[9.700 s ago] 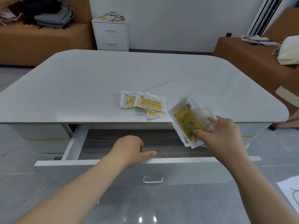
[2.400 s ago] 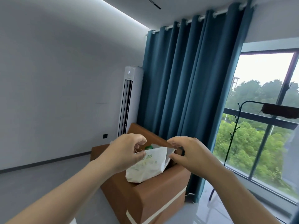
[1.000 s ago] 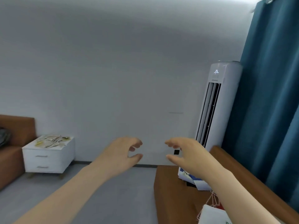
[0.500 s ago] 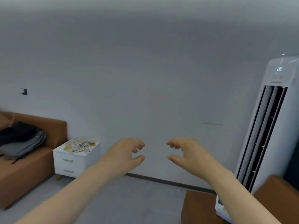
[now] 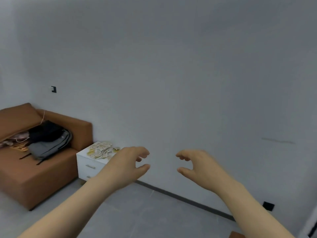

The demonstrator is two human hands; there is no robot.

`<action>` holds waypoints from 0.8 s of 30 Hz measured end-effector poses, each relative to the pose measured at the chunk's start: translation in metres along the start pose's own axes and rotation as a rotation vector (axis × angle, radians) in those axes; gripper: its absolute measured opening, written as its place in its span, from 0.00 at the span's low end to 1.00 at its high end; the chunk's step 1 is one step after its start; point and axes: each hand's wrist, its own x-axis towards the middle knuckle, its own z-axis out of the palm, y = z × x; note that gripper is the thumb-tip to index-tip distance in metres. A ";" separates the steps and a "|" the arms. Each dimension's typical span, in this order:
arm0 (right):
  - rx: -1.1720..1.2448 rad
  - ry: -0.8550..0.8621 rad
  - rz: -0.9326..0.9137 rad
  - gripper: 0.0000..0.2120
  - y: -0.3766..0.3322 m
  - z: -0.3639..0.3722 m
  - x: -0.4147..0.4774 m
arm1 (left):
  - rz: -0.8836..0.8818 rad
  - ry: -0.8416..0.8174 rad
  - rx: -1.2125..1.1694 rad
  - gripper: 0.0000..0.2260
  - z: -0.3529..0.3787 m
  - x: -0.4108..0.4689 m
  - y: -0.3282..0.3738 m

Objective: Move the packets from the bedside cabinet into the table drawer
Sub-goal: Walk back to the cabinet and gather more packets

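Note:
A heap of white and yellow packets [image 5: 101, 149] lies on top of the white bedside cabinet [image 5: 89, 166], which stands against the wall at the left, some way off. My left hand [image 5: 130, 163] is raised in front of me with curled fingers apart and nothing in it; it overlaps the cabinet's right side in the view. My right hand [image 5: 197, 164] hovers beside it, also empty with fingers apart. The table and its drawer are out of view.
A brown sofa [image 5: 36, 167] with a grey backpack [image 5: 49, 145] and dark clothes stands left of the cabinet. A plain grey wall [image 5: 188, 83] fills the view ahead. Grey floor [image 5: 137, 208] stretches between me and the cabinet.
My view has swung left: the air conditioner has left the frame and the sofa and cabinet have come nearer the middle. Both hands stay raised and empty.

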 end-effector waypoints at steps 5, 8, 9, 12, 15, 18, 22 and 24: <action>0.003 -0.048 -0.023 0.20 0.019 0.026 0.085 | -0.046 -0.014 0.004 0.15 0.017 0.066 -0.048; 0.041 -0.070 -0.038 0.20 0.033 0.045 0.126 | -0.088 -0.013 -0.009 0.15 0.031 0.097 -0.073; 0.045 -0.085 -0.046 0.20 0.040 0.052 0.139 | -0.107 -0.021 -0.015 0.15 0.037 0.106 -0.081; 0.058 -0.123 -0.066 0.20 0.060 0.069 0.179 | -0.166 -0.047 -0.008 0.15 0.055 0.134 -0.100; 0.079 -0.125 -0.101 0.21 0.087 0.083 0.221 | -0.214 -0.025 0.007 0.15 0.073 0.167 -0.116; 0.104 -0.146 -0.130 0.21 0.113 0.098 0.257 | -0.269 0.004 -0.010 0.14 0.091 0.197 -0.129; 0.133 -0.211 -0.163 0.21 0.143 0.120 0.303 | -0.358 -0.004 -0.005 0.14 0.115 0.228 -0.147; 0.134 -0.240 -0.183 0.21 0.152 0.134 0.327 | -0.391 -0.015 0.001 0.13 0.125 0.240 -0.160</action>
